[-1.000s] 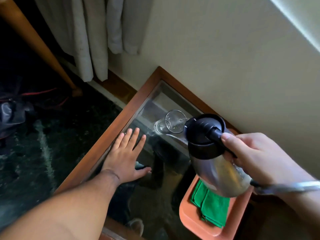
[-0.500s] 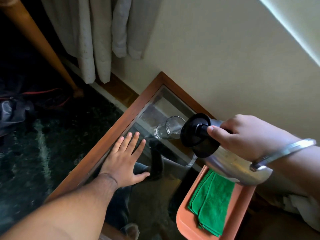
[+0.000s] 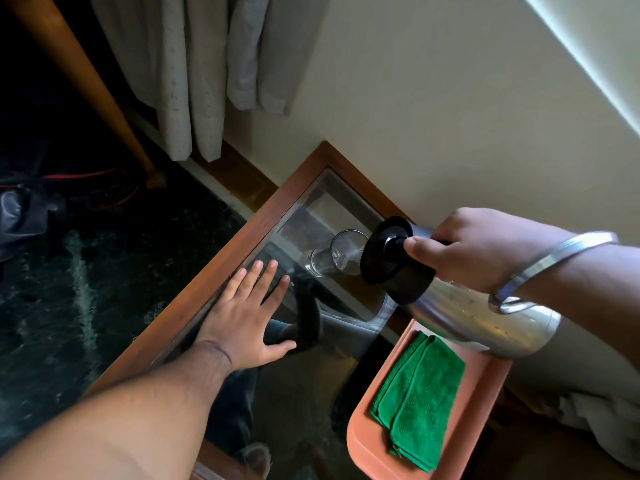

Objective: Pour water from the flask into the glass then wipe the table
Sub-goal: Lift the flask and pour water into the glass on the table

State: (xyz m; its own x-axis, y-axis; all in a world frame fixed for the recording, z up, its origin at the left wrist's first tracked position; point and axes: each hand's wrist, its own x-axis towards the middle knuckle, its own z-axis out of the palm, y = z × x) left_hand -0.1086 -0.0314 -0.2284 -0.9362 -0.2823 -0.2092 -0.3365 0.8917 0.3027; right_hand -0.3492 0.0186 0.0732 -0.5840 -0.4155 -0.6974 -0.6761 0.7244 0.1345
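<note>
Two hands: both in view, one working, one resting.
Right hand [image 3: 485, 251]: comes in from 3 o'clock, fingers wrapped tight on the flask's black top, thumb pressed on the lid knob. Metal bangle [image 3: 550, 265] on the wrist.
Flask [image 3: 485, 317]: steel body, black lid, tipped nearly flat, mouth pointing toward 9 o'clock, held above the table. Lid end sits right at the glass rim, partly covering it.
Water: thin clear stream visible between flask mouth and glass; fill level cannot be told.
Glass [image 3: 337, 254]: clear tumbler, upright on the table top, at 12 o'clock of the left hand, just at 9 o'clock of the flask lid.
Left hand [image 3: 249, 317]: flat, palm down on the table's glass panel, fingers spread apart, thumb out toward 3 o'clock, gripping nothing. Near the glass, not touching.
Table [image 3: 221, 258]: wooden frame, glass top with reflections, pushed against the wall.
Tray [image 3: 367, 445]: orange, at 5 o'clock of the scene, on the table's near right part, under the flask's base end.
Cloth [image 3: 419, 396]: green, folded, lying in the tray, untouched.
Curtain [image 3: 207, 64]: pale, hanging at 12 o'clock.
Floor [image 3: 86, 271]: dark, at 9 o'clock.
</note>
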